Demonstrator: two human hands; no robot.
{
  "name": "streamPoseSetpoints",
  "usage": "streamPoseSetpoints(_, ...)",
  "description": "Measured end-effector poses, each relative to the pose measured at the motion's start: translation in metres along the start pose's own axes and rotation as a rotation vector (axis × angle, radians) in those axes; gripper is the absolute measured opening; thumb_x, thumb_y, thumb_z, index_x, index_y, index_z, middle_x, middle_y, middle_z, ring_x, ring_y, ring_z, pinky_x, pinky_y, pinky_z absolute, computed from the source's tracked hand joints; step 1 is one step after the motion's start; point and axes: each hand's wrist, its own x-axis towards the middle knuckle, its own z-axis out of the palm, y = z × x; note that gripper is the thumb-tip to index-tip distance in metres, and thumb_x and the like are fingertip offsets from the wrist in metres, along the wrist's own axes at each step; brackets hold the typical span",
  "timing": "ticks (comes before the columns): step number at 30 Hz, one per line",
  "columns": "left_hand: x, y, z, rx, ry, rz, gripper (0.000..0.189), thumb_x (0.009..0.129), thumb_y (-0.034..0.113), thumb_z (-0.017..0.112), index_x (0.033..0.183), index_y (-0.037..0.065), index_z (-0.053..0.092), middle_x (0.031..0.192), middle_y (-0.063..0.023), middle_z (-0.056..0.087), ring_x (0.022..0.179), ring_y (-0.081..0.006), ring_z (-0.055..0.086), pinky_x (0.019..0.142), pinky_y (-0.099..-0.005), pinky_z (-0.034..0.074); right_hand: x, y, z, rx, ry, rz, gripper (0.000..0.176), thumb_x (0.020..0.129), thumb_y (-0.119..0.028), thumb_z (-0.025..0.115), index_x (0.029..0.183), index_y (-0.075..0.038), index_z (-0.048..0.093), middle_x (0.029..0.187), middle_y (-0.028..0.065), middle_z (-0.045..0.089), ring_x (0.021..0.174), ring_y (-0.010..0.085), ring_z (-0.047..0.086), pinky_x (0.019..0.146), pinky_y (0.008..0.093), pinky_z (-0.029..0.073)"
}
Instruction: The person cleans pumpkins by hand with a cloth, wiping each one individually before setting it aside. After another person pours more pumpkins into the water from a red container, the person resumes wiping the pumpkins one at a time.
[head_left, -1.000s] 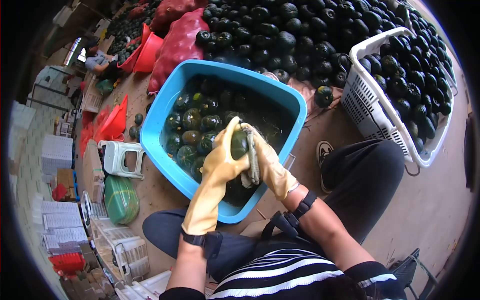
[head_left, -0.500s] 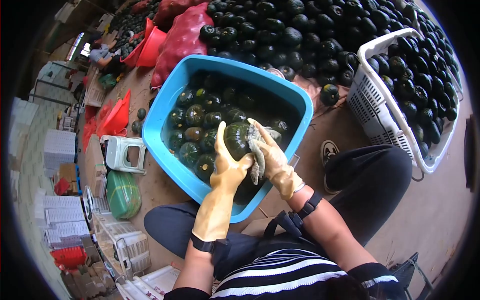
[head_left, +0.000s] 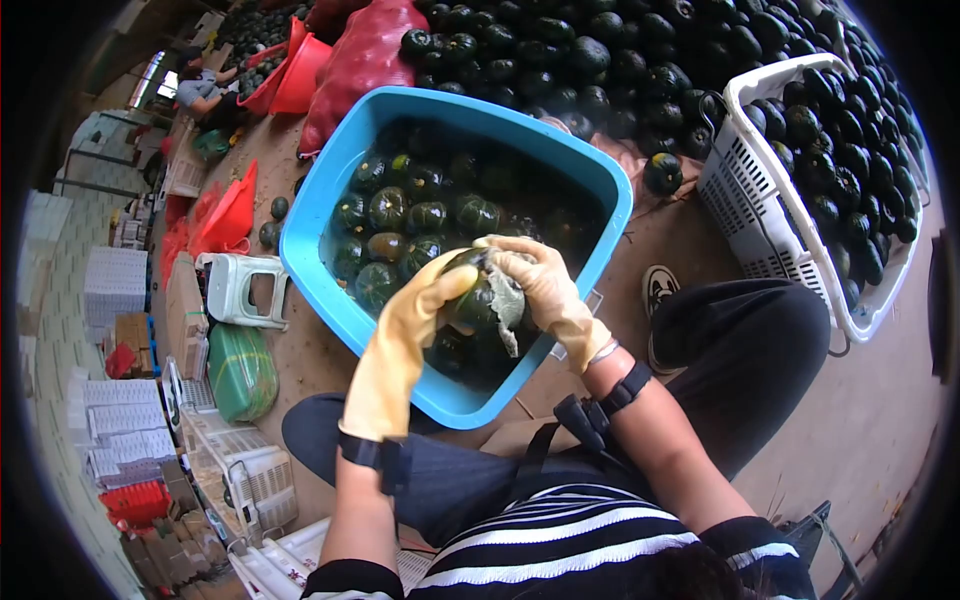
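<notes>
Both my hands wear pale yellow rubber gloves and are above a blue basin (head_left: 318, 235) of dark water. My left hand (head_left: 425, 295) is closed around the left side of a dark green pumpkin (head_left: 472, 312), thumb across its top. On the right, my right hand (head_left: 540, 285) presses a wet grey cloth (head_left: 507, 308) against the pumpkin. Fingers and cloth hide much of the pumpkin. Several other small green pumpkins (head_left: 388, 210) lie in the water, mostly left of and beyond my hands.
A large heap of pumpkins (head_left: 590, 60) lies behind the basin. To the right stands a white crate (head_left: 735, 200) full of pumpkins. At left are a white stool (head_left: 245, 290), a green bundle (head_left: 242, 372) and a red mesh sack (head_left: 365, 70). Another person (head_left: 205, 95) sits far back left.
The pumpkin has been turned and drawn slightly nearer to me. My left hand has tilted over its top, and my right hand with the cloth has shifted round its side.
</notes>
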Motion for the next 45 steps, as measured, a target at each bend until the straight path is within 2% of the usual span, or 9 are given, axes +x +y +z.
streamPoseSetpoints(5,0.003,-0.037,0.031,-0.117,0.142,0.360,0.089,0.077,0.035,0.086,0.147,-0.001,0.044,0.140,-0.0137,0.053,0.130,-0.0226,0.052,0.112,-0.0382,0.041,-0.009,-0.026,0.001,-0.135,-0.109,-0.034,0.052,0.089,0.002,0.067,0.140,0.002,0.057,0.128,0.0105,0.066,0.111,0.0153,0.064,0.101,0.0284,0.050)
streamPoseSetpoints(14,-0.008,0.026,-0.013,0.468,-0.145,0.058,0.073,0.075,0.029,0.085,0.138,0.006,0.054,0.127,-0.0092,0.060,0.120,-0.0193,0.057,0.103,-0.0342,0.045,-0.004,-0.014,0.007,-0.494,-0.123,0.157,0.052,0.084,-0.012,0.082,0.130,0.000,0.059,0.102,0.0057,0.068,0.090,0.0122,0.064,0.081,0.0284,0.055)
streamPoseSetpoints(21,0.010,0.016,-0.025,0.211,-0.229,0.025,0.073,0.080,0.032,0.084,0.137,0.000,0.052,0.119,-0.0121,0.064,0.107,-0.0181,0.063,0.093,-0.0322,0.052,-0.005,0.000,0.013,-0.319,0.016,0.087,0.040,0.089,-0.021,0.080,0.119,-0.002,0.063,0.093,0.0084,0.069,0.080,0.0142,0.065,0.071,0.0304,0.054)
streamPoseSetpoints(27,0.033,-0.040,-0.012,0.198,-0.106,-0.079,0.082,0.082,0.032,0.079,0.148,0.000,0.041,0.132,-0.0184,0.062,0.119,-0.0289,0.062,0.103,-0.0389,0.048,0.015,0.004,-0.004,-1.305,0.301,-0.271,0.033,0.094,-0.030,0.067,0.093,0.003,0.069,0.091,0.0268,0.069,0.086,0.0415,0.069,0.078,0.0457,0.055)
streamPoseSetpoints(30,0.059,-0.047,0.019,0.904,0.234,-0.287,0.077,0.087,0.028,0.074,0.152,0.009,0.036,0.137,-0.0249,0.060,0.129,-0.0364,0.058,0.106,-0.0411,0.049,0.022,0.000,-0.011,-1.598,0.252,-0.147,0.019,0.088,-0.016,0.064,0.096,0.001,0.070,0.087,0.0247,0.070,0.086,0.0413,0.071,0.077,0.0466,0.056)
streamPoseSetpoints(33,0.102,-0.072,0.049,1.305,0.143,-0.302,0.068,0.089,0.022,0.070,0.148,0.008,0.040,0.132,-0.0237,0.064,0.126,-0.0422,0.060,0.104,-0.0451,0.051,0.025,0.025,-0.025,-2.045,0.109,-0.017,0.011,0.081,-0.009,0.062,0.081,-0.007,0.074,0.085,0.0166,0.075,0.078,0.0327,0.074,0.068,0.0422,0.058)
streamPoseSetpoints(37,0.108,-0.090,0.027,1.261,0.080,-0.213,0.052,0.092,0.011,0.065,0.142,0.005,0.049,0.128,-0.0223,0.067,0.122,-0.0385,0.064,0.101,-0.0425,0.052,0.028,0.006,-0.020,-1.897,0.100,0.092,0.020,0.087,-0.009,0.057,0.101,-0.004,0.071,0.100,0.0200,0.073,0.094,0.0358,0.072,0.081,0.0441,0.056)
streamPoseSetpoints(42,0.045,-0.054,-0.011,-0.199,0.137,-0.015,0.051,0.094,0.023,0.067,0.139,0.001,0.055,0.126,-0.0166,0.066,0.116,-0.0264,0.065,0.101,-0.0341,0.050,0.024,-0.013,-0.011,-1.358,0.341,-0.235,0.046,0.094,-0.004,0.056,0.139,-0.011,0.058,0.112,0.0253,0.070,0.102,0.0412,0.069,0.093,0.0437,0.054)
streamPoseSetpoints(45,-0.005,-0.029,-0.009,-0.338,0.206,0.070,0.050,0.100,0.027,0.059,0.142,0.000,0.051,0.131,-0.0158,0.063,0.120,-0.0246,0.062,0.102,-0.0340,0.049,0.021,-0.028,0.009,-1.092,0.238,-0.317,0.054,0.095,-0.001,0.057,0.147,-0.013,0.052,0.120,0.0225,0.070,0.112,0.0347,0.068,0.099,0.0372,0.052)
